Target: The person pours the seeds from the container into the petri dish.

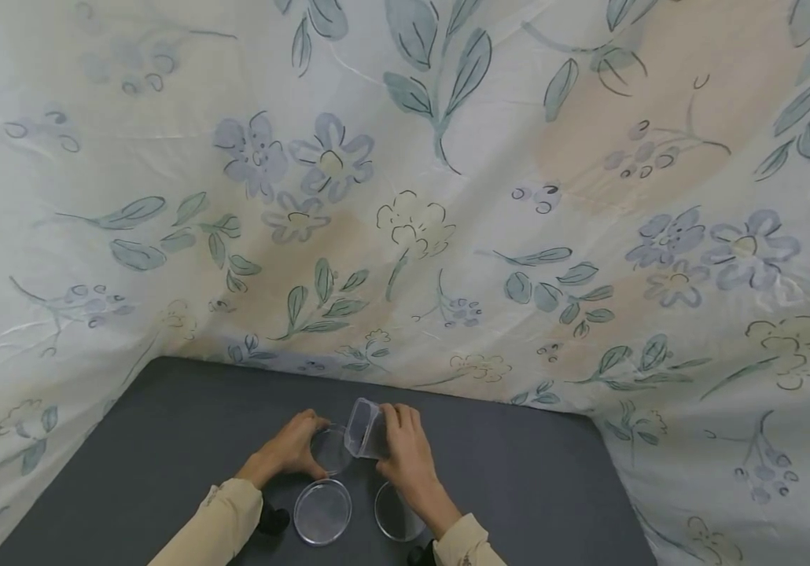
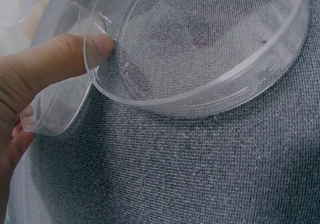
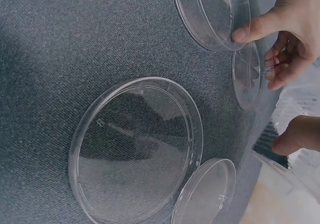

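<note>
With the left hand's (image 1: pixel 293 450) fingers curled widely round the far dish (image 1: pixel 329 451) on the tabletop (image 1: pixel 518 479), brace it lightly against sliding, and let the right hand (image 1: pixel 408 452), gripping the tilted box (image 1: pixel 370 432) beside it, move gently without knocking the rim

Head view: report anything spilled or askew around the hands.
One thing: the right hand holds the clear plastic container tilted rather than upright, beside the petri dish in the left hand. No spill shows.
</note>
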`<action>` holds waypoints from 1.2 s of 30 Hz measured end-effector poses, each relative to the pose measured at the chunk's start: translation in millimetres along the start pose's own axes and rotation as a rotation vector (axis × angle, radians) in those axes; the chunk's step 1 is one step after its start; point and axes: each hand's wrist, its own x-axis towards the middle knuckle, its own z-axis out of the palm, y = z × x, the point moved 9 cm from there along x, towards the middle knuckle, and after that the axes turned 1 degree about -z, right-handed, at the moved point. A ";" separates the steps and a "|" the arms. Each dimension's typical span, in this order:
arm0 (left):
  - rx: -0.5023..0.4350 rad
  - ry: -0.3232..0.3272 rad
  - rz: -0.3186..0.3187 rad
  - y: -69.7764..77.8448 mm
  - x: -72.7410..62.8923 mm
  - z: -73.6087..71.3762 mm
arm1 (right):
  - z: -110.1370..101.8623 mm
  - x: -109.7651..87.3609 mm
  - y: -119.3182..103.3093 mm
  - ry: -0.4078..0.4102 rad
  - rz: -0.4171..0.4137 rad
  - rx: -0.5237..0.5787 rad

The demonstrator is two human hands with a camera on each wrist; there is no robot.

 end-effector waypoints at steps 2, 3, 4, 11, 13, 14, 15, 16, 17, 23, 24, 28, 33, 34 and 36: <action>-0.001 -0.001 0.007 0.4 0.1 -0.3 | -0.7 0.7 -2.2 0.006 -0.014 -0.019; -0.002 0.000 0.010 0.6 0.1 -0.6 | -1.0 1.3 -3.4 0.011 -0.022 -0.030; -0.002 0.001 0.014 0.6 0.1 -0.7 | -1.2 1.7 -4.3 0.014 -0.028 -0.037; -0.008 0.021 0.039 0.3 -0.1 -0.7 | 1.3 3.2 -7.8 0.005 -0.024 -0.066; -0.009 0.026 0.041 -0.2 -0.1 -0.5 | 1.6 3.4 -9.0 0.002 -0.022 -0.073; -0.009 0.028 0.042 -0.2 -0.1 -0.5 | 1.6 3.3 -9.9 0.004 -0.025 -0.077; -0.007 0.029 0.044 -0.3 0.0 -0.4 | 1.3 3.2 -11.0 0.010 -0.032 -0.079; -0.006 0.031 0.045 -0.4 0.1 -0.3 | 1.2 3.0 -12.1 0.013 -0.040 -0.083; -0.004 0.032 0.046 -0.3 0.2 -0.4 | 1.2 2.8 -13.4 0.014 -0.048 -0.086; 0.000 0.022 0.021 -1.6 1.0 0.7 | 3.2 2.3 -19.2 0.008 -0.074 -0.096; 0.002 0.020 0.017 -1.6 1.2 0.7 | 3.6 2.4 -19.9 0.008 -0.075 -0.096; 0.000 0.020 0.012 -1.0 0.4 -0.1 | 3.4 1.9 -23.8 0.011 -0.074 -0.099; -0.018 0.013 0.001 -2.1 -0.8 -1.2 | 2.3 2.0 -28.3 0.016 -0.078 -0.129; -0.017 0.011 0.002 -2.0 -1.0 -1.4 | 2.2 2.0 -29.2 0.014 -0.078 -0.138; -0.016 0.006 0.000 -2.0 -1.5 -1.5 | 2.1 1.9 -30.9 0.013 -0.082 -0.153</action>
